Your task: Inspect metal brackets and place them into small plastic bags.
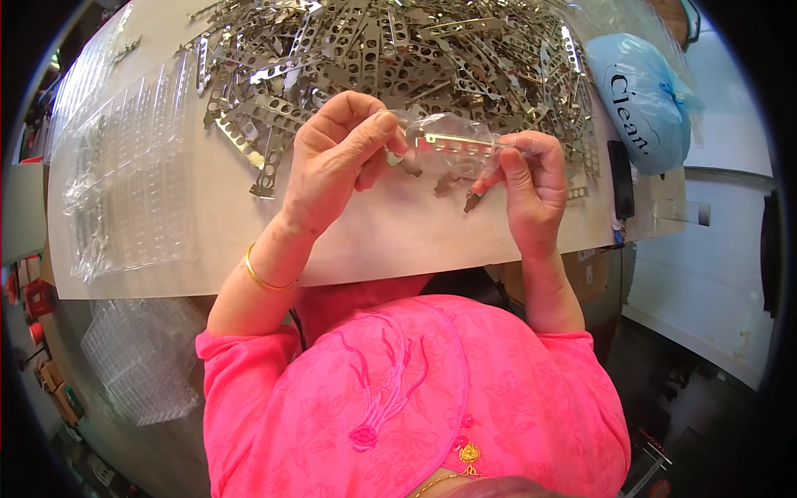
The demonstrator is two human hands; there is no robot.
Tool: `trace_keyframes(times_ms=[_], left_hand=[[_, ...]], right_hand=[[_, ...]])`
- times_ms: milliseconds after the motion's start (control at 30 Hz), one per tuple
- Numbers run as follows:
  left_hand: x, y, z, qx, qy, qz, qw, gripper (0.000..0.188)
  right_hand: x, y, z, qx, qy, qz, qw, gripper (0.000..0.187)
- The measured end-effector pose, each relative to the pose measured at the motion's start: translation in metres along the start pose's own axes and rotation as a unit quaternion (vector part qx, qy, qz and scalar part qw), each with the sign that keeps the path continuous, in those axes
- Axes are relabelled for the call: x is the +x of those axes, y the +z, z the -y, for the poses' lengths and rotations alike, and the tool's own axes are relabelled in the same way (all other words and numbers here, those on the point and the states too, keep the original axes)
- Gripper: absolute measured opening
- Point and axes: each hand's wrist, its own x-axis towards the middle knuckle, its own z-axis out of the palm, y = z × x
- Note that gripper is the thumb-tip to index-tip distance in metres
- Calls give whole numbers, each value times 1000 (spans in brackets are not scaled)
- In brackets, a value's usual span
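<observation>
Clear plastic bag at upper ctr, pinched by L hand & R hand, holds holed silvery metal strip.

So the room's basically a brightly lit, big pale flat-topped table, dull grey floor below, brown cardboard box near its edge, smooth white panel-like surfaces off right, and blurry red clutter far left.

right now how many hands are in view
2: the left hand, pinching the left end of a clear plastic bag, and the right hand, holding its right end, both over the table. No other hand shows.
</observation>
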Motion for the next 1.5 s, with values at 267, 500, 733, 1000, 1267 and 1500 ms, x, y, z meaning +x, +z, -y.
trace_keyframes(times_ms=[267,500,733,1000,1267,1500], left_hand=[[-2,-3,0,7,-30,55,998,22],[-1,6,2,34,-28,29,999,17],[-1,5,1,63,-59,43,995,17],[-1,1,2,71,-40,41,996,15],[-1,1,1,50,-66,50,995,15],[-2,10,5,116,-1,-30,993,19]], right_hand=[[4,-1,-7,125,72,-45,989,15],[2,-4,-3,172,97,-1,980,13],[1,-3,-4,158,112,23,981,12],[2,0,2,140,110,21,984,14],[0,1,1,133,86,39,987,13],[3,0,-7,128,68,-72,987,14]])
